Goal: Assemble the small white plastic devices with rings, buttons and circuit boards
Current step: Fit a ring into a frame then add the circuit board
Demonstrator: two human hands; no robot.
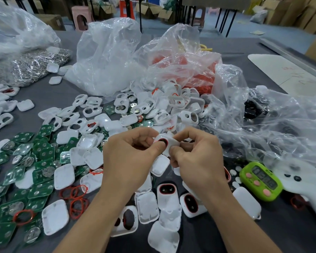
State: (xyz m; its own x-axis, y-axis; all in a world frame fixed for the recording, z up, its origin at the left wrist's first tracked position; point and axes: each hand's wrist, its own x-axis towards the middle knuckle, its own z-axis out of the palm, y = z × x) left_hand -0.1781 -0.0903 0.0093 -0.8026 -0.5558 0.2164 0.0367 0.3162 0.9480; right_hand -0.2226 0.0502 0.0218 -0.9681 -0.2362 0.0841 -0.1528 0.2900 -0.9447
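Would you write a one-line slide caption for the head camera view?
Left hand and right hand pinch a red-ringed white shell over a grey table strewn with green circuit boards, loose red rings.

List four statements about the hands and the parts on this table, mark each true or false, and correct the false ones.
1. The left hand and the right hand grip one white shell together. True.
2. The green timer lies left of the hands. False: the green timer lies to their right.
3. The green circuit boards are heaped on the left of the table. True.
4. The loose red rings sit in a cardboard box. False: the red rings lie on the table.
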